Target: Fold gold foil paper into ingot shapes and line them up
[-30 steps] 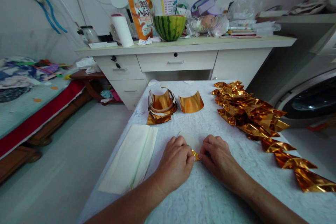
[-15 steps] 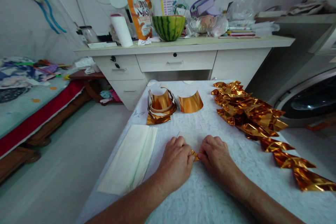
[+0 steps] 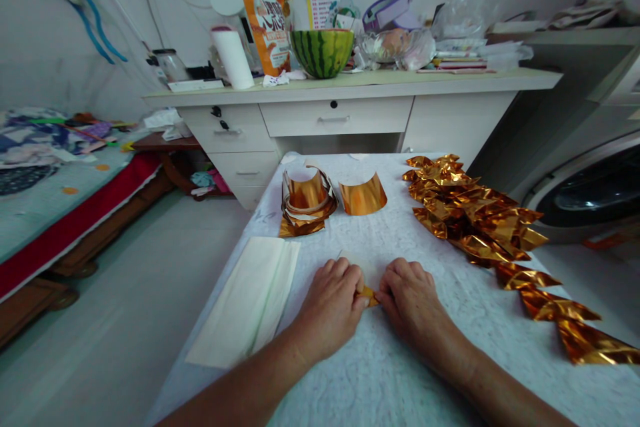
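Note:
Between my two hands is a small piece of gold foil paper, mostly hidden by the fingers. My left hand is closed on its left end, and my right hand pinches its right end. Just behind the hands, a pale flat sheet shows in part on the cloth. Farther back stand a curled stack of gold foil sheets and, beside it, a single curved gold sheet. Along the right side lies a pile of folded gold foil pieces.
A folded off-white paper lies left of my left arm on the cloth-covered table. Behind stands a white desk bearing a half watermelon, an orange bag and a white roll. A washing machine is at the right.
My left hand has shifted slightly to the left along the foil, and a little more gold shows between the hands. My right hand stays nearly in place.

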`<action>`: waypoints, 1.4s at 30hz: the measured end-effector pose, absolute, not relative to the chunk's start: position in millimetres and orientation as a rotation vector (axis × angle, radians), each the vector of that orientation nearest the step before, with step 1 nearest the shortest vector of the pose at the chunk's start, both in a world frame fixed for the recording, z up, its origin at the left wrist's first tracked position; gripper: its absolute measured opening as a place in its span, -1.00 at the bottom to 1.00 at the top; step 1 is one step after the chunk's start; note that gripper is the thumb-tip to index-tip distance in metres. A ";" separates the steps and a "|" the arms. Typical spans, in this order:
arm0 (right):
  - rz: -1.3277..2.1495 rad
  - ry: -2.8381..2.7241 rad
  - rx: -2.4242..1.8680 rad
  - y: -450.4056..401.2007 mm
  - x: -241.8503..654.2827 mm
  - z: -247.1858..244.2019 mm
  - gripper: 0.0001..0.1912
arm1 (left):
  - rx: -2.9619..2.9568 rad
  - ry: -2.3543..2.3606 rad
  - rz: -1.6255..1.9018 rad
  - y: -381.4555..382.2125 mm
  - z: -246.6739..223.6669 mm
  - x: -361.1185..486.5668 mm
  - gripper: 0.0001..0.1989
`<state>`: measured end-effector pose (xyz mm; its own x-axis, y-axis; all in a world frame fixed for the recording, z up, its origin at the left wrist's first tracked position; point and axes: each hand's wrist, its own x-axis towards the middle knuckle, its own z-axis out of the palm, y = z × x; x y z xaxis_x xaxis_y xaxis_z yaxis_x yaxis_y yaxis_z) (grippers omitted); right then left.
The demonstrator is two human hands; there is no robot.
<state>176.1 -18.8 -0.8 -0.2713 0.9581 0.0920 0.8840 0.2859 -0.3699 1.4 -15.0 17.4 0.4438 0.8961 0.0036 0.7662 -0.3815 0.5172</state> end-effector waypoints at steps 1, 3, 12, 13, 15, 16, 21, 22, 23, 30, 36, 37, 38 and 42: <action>0.343 -2.254 -1.678 -19.2 176.0 -0.9 -0.88 | 2.255 1.374 0.390 -14.0 18.4 -0.1 -0.90; 0.325 -2.247 -1.674 -19.6 175.9 -1.7 -0.89 | 2.256 1.316 0.378 -11.9 20.8 -3.3 -0.90; 0.312 -2.308 -1.635 -24.4 174.9 1.7 -0.93 | 2.228 1.243 0.376 -9.6 20.4 -7.8 -0.91; 0.324 -2.314 -1.629 -25.2 174.2 3.5 -0.92 | 2.228 1.245 0.385 -9.9 19.4 -7.8 -0.91; 0.334 -2.321 -1.630 -26.4 173.0 6.8 -0.88 | 2.230 1.246 0.396 -10.3 17.8 -8.3 -0.91; 0.335 -2.321 -1.640 -26.7 172.4 8.0 -0.87 | 2.232 1.246 0.396 -10.3 17.3 -8.5 -0.91; 0.358 -2.300 -1.676 -26.1 171.4 8.9 -0.91 | 2.231 1.236 0.353 -8.7 18.9 -9.5 -0.90; 0.367 -2.292 -1.672 -25.7 171.9 8.2 -0.92 | 2.229 1.235 0.339 -8.5 19.8 -9.6 -0.89; 0.375 -2.283 -1.663 -25.2 172.8 7.3 -0.93 | 2.227 1.232 0.327 -8.4 20.7 -9.7 -0.89; 0.376 -2.270 -1.637 -19.9 186.1 2.8 -0.71 | 2.208 1.221 0.300 -8.2 22.6 -11.4 -0.85; 0.440 -2.249 -1.641 -16.8 197.6 4.8 -0.64 | 2.185 1.200 0.307 -6.1 24.2 -11.6 -0.85; 0.458 -2.235 -1.631 -16.2 199.1 4.6 -0.68 | 2.184 1.196 0.312 -6.1 24.5 -11.7 -0.85; 0.469 -2.221 -1.621 -15.5 200.3 4.4 -0.73 | 2.186 1.190 0.320 -6.2 24.7 -11.8 -0.84; 0.391 -2.208 -1.625 -12.9 199.6 3.4 -0.86 | 2.197 1.193 0.364 -6.8 24.2 -12.7 -0.83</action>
<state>199.6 -12.9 3.4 -0.2667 0.9550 0.1301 0.8521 0.2966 -0.4312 -12.7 -6.8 24.2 0.5572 0.8291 -0.0447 0.6626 -0.4116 0.6258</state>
